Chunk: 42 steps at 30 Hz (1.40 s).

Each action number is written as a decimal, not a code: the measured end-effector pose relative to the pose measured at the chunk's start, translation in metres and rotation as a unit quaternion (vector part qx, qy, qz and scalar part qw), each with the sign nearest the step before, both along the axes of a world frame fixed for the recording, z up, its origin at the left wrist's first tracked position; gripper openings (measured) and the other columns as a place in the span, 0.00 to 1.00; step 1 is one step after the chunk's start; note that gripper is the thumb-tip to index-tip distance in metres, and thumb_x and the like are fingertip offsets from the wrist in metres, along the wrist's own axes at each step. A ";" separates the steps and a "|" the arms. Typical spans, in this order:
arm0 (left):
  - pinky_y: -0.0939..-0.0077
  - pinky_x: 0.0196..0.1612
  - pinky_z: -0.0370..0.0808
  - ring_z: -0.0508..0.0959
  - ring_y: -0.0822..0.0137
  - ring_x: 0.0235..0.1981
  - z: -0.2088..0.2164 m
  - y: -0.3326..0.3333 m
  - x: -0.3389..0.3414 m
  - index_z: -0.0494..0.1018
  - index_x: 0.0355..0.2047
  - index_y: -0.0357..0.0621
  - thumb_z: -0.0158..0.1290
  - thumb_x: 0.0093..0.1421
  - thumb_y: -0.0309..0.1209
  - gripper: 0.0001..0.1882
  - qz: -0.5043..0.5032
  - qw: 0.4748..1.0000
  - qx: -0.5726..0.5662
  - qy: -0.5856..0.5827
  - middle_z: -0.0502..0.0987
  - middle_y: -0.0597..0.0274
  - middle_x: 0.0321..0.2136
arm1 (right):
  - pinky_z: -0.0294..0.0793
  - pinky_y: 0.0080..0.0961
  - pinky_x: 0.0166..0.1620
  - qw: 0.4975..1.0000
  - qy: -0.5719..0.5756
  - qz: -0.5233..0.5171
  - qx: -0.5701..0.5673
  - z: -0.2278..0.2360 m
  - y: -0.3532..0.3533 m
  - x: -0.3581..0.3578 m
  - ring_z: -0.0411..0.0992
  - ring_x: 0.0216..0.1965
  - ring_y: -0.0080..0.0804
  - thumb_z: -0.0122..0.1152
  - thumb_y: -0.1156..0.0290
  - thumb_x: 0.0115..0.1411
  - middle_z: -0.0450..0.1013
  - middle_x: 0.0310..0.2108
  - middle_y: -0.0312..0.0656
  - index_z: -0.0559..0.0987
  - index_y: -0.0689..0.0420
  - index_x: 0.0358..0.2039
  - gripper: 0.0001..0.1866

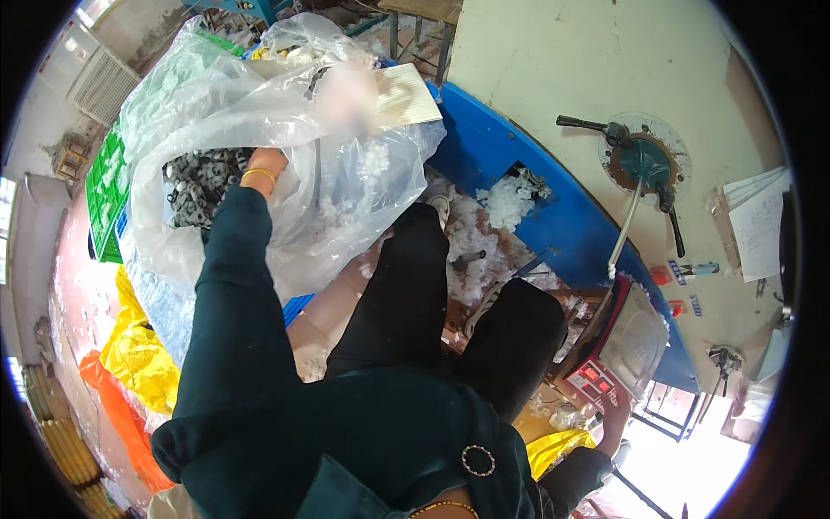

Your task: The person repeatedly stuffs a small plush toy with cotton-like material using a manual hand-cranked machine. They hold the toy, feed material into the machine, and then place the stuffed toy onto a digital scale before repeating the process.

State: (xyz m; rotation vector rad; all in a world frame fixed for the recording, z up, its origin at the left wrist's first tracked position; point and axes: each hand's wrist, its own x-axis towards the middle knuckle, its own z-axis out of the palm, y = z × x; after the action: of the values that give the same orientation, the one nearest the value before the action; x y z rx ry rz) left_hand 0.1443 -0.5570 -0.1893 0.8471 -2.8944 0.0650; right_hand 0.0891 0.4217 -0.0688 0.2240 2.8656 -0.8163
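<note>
My left hand (pixel 266 161), with a yellow bangle at the wrist, reaches into a large clear plastic bag (pixel 320 221). Its fingers are hidden among black, grey and white soft pieces (pixel 203 186) inside the bag. At lower right, my right hand (pixel 616 419) rests at the front panel of a red digital scale (pixel 596 379) with lit red digits. Its fingers are stretched toward the panel's keys and grip nothing that I can see. A clear cover or pan (pixel 635 342) tops the scale.
A pale table (pixel 553 78) with a blue side panel (pixel 471 143) fills the right; a metal tube (pixel 627 227) juts from its round fitting. White fluff (pixel 510 203) litters the floor. Green crate (pixel 105 199), yellow bag (pixel 138 346) and orange bag (pixel 125 424) lie left.
</note>
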 end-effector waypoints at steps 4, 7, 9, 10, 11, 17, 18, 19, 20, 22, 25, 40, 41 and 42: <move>0.69 0.38 0.73 0.78 0.57 0.33 0.068 0.035 0.058 0.73 0.44 0.34 0.63 0.47 0.37 0.26 0.097 0.940 0.306 0.113 0.79 0.50 0.34 | 0.68 0.31 0.54 0.999 -0.036 -0.008 -0.018 0.049 -0.074 -0.025 0.71 0.52 0.38 0.62 0.72 0.54 0.71 0.52 0.50 0.72 0.64 0.53 0.25; 0.82 0.34 0.70 0.75 0.74 0.31 0.126 0.083 0.101 0.73 0.43 0.32 0.64 0.52 0.36 0.24 0.167 0.894 0.317 0.270 0.78 0.61 0.31 | 0.70 0.29 0.52 0.994 -0.036 0.039 -0.094 0.054 -0.100 -0.039 0.71 0.51 0.34 0.60 0.75 0.56 0.72 0.50 0.49 0.72 0.64 0.53 0.23; 0.85 0.31 0.68 0.74 0.78 0.29 0.168 0.121 0.118 0.73 0.44 0.34 0.59 0.56 0.30 0.17 0.112 0.790 0.436 0.416 0.78 0.67 0.30 | 0.71 0.25 0.50 0.982 -0.026 0.073 -0.172 0.055 -0.139 -0.049 0.72 0.49 0.31 0.59 0.78 0.57 0.74 0.47 0.46 0.74 0.63 0.50 0.19; 0.85 0.32 0.69 0.75 0.78 0.29 0.183 0.134 0.123 0.73 0.44 0.34 0.58 0.57 0.29 0.15 0.094 0.746 0.489 0.441 0.78 0.68 0.30 | 0.71 0.24 0.50 0.975 -0.017 0.111 -0.190 0.058 -0.162 -0.052 0.73 0.48 0.30 0.58 0.78 0.58 0.74 0.47 0.45 0.74 0.63 0.50 0.18; 0.85 0.32 0.70 0.75 0.78 0.29 0.195 0.146 0.123 0.74 0.44 0.35 0.56 0.59 0.27 0.13 0.073 0.697 0.543 0.462 0.78 0.68 0.31 | 0.71 0.23 0.50 0.968 -0.006 0.146 -0.206 0.063 -0.186 -0.054 0.73 0.47 0.30 0.58 0.79 0.58 0.74 0.46 0.44 0.74 0.63 0.49 0.17; 0.74 0.38 0.72 0.76 0.65 0.35 0.234 0.281 0.047 0.77 0.34 0.40 0.57 0.50 0.19 0.10 -0.268 0.827 0.417 0.264 0.76 0.64 0.29 | 0.73 0.26 0.48 0.857 0.142 0.386 -0.310 0.122 -0.342 -0.042 0.74 0.46 0.36 0.68 0.78 0.49 0.75 0.45 0.47 0.80 0.60 0.40 0.15; 0.70 0.39 0.72 0.76 0.61 0.35 0.235 0.305 0.032 0.78 0.33 0.41 0.56 0.44 0.16 0.13 -0.319 0.834 0.388 0.227 0.75 0.62 0.30 | 0.72 0.25 0.45 0.813 0.209 0.457 -0.294 0.130 -0.358 -0.042 0.73 0.44 0.34 0.67 0.80 0.47 0.75 0.46 0.44 0.80 0.59 0.43 0.19; 0.67 0.40 0.71 0.75 0.57 0.36 0.235 0.328 0.018 0.78 0.31 0.41 0.56 0.38 0.14 0.17 -0.372 0.837 0.354 0.189 0.74 0.59 0.32 | 0.73 0.27 0.44 0.777 0.239 0.511 -0.278 0.139 -0.374 -0.040 0.73 0.44 0.38 0.70 0.75 0.45 0.74 0.47 0.46 0.78 0.59 0.46 0.24; 0.66 0.40 0.71 0.75 0.56 0.35 0.236 0.350 0.005 0.79 0.29 0.43 0.56 0.37 0.14 0.16 -0.423 0.824 0.317 0.205 0.74 0.59 0.31 | 0.73 0.28 0.43 0.770 0.280 0.525 -0.231 0.145 -0.387 -0.035 0.73 0.44 0.39 0.71 0.72 0.43 0.74 0.46 0.46 0.77 0.59 0.46 0.26; 0.61 0.40 0.70 0.74 0.57 0.33 0.240 0.389 -0.019 0.79 0.27 0.46 0.55 0.36 0.15 0.16 -0.533 0.770 0.265 0.230 0.73 0.61 0.28 | 0.74 0.31 0.42 0.785 0.308 0.519 -0.141 0.138 -0.395 -0.030 0.73 0.43 0.43 0.73 0.67 0.41 0.74 0.42 0.46 0.76 0.59 0.44 0.27; 0.62 0.50 0.70 0.74 0.56 0.42 0.248 0.422 -0.035 0.79 0.29 0.47 0.58 0.39 0.18 0.15 -0.565 0.743 0.187 0.305 0.76 0.63 0.35 | 0.74 0.34 0.38 0.853 0.254 0.446 -0.096 0.101 -0.373 -0.035 0.73 0.37 0.46 0.71 0.69 0.40 0.71 0.36 0.44 0.72 0.58 0.39 0.24; 0.74 0.52 0.69 0.73 0.70 0.45 0.191 0.487 -0.076 0.63 0.57 0.44 0.38 0.69 0.36 0.19 -0.161 0.336 0.906 0.201 0.73 0.60 0.45 | 0.75 0.28 0.37 0.888 0.260 0.295 -0.240 0.083 -0.337 -0.024 0.75 0.40 0.40 0.64 0.77 0.52 0.72 0.46 0.47 0.76 0.59 0.48 0.21; 0.74 0.52 0.69 0.73 0.70 0.46 0.190 0.490 -0.078 0.63 0.57 0.44 0.37 0.69 0.36 0.19 -0.173 0.341 0.900 0.208 0.72 0.60 0.46 | 0.75 0.29 0.36 0.885 0.303 0.292 -0.199 0.076 -0.338 -0.027 0.75 0.40 0.38 0.63 0.78 0.52 0.72 0.45 0.47 0.75 0.59 0.48 0.20; 0.74 0.56 0.66 0.70 0.70 0.51 0.191 0.494 -0.075 0.62 0.58 0.43 0.36 0.70 0.36 0.20 -0.195 0.361 0.888 0.207 0.70 0.59 0.51 | 0.74 0.27 0.36 0.895 0.303 0.269 -0.186 0.071 -0.340 -0.026 0.75 0.38 0.35 0.63 0.78 0.53 0.73 0.45 0.48 0.75 0.63 0.47 0.19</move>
State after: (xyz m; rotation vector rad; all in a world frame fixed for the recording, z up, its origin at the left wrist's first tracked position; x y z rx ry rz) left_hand 0.0693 -0.0632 0.0018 -0.0831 -1.2968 -2.9123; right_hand 0.0630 0.0819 0.0024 -0.9885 2.9205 -1.4577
